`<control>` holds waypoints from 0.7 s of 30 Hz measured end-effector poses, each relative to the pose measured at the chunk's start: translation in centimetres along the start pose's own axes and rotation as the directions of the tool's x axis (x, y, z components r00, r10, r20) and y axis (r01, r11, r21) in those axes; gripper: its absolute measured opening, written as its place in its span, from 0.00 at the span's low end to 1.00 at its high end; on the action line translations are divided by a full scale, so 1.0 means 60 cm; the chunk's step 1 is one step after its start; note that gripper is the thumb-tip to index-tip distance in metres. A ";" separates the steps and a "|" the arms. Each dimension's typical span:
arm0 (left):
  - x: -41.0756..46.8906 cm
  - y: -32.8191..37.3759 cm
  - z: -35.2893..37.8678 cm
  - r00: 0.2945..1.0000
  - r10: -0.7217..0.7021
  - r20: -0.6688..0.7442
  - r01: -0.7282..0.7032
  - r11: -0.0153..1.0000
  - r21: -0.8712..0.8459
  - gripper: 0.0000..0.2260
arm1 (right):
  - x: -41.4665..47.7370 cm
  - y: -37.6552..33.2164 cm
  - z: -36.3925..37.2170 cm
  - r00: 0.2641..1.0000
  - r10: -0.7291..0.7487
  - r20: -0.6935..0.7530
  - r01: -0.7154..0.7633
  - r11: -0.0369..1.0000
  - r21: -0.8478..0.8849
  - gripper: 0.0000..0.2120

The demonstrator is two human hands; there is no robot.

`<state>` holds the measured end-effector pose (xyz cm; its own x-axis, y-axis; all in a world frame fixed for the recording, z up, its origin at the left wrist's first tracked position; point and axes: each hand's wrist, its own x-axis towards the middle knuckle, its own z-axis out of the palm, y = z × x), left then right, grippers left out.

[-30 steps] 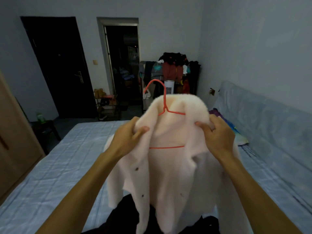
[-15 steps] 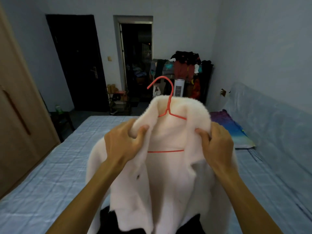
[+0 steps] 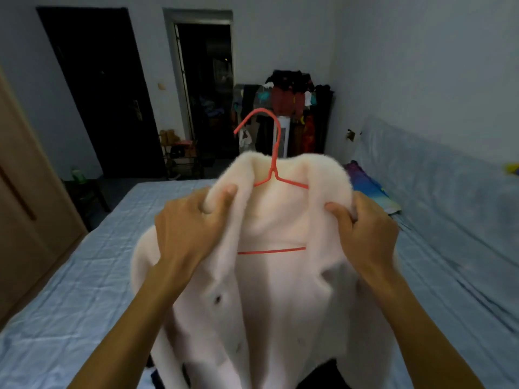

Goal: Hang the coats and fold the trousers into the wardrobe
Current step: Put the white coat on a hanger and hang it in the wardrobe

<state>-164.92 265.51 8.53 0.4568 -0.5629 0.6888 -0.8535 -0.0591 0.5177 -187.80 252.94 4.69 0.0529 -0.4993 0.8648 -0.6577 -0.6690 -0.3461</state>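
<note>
**Fleece coat held up on a red hanger over the bed**

A cream fleece coat (image 3: pixel 280 290) hangs on a red wire hanger (image 3: pixel 272 172), held up in front of the person above the bed (image 3: pixel 70 290). The hanger's hook stands clear above the collar, and its lower bar shows across the open front. A dark button (image 3: pixel 217 299) sits on the coat's left front panel.

The left hand (image 3: pixel 191 220) has its grip closed on the left side of the collar, thumb on top of the fleece and fingers curled behind it. The right hand (image 3: pixel 368 231) has its grip closed on the right side of the collar in the same way. Both forearms reach up from the bottom of the view.

Dark clothing (image 3: pixel 323 374) lies below the coat's hem. The bed has a pale blue quilted cover, with a colourful pillow (image 3: pixel 365 183) at its far right. A brown wooden door (image 3: pixel 22 220) with a long dark handle stands at the left. Against the far wall are a dark door (image 3: pixel 106 94), an open doorway (image 3: pixel 207 88) and a crowded clothes rack (image 3: pixel 292 102).
</note>
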 end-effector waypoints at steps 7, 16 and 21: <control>-0.026 -0.079 0.119 0.949 -0.139 0.284 0.098 0.983 0.155 0.27 | -0.070 0.067 0.082 0.864 0.263 0.430 -0.240 0.965 -0.108 0.23; -0.092 -0.289 0.468 0.788 -0.372 0.491 0.178 0.900 0.397 0.21 | -0.233 0.274 0.388 0.580 0.463 0.670 -0.409 0.877 -0.253 0.18; -0.109 -0.402 0.662 0.741 -0.320 0.590 0.051 0.904 0.425 0.19 | -0.324 0.380 0.555 0.537 0.519 0.665 -0.388 0.852 -0.351 0.21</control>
<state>-157.29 237.85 -28.63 0.4634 -0.8850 0.0454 -0.8546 -0.4328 0.2870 -178.84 229.05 -32.12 0.1865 -0.9815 0.0433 -0.8450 -0.1827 -0.5026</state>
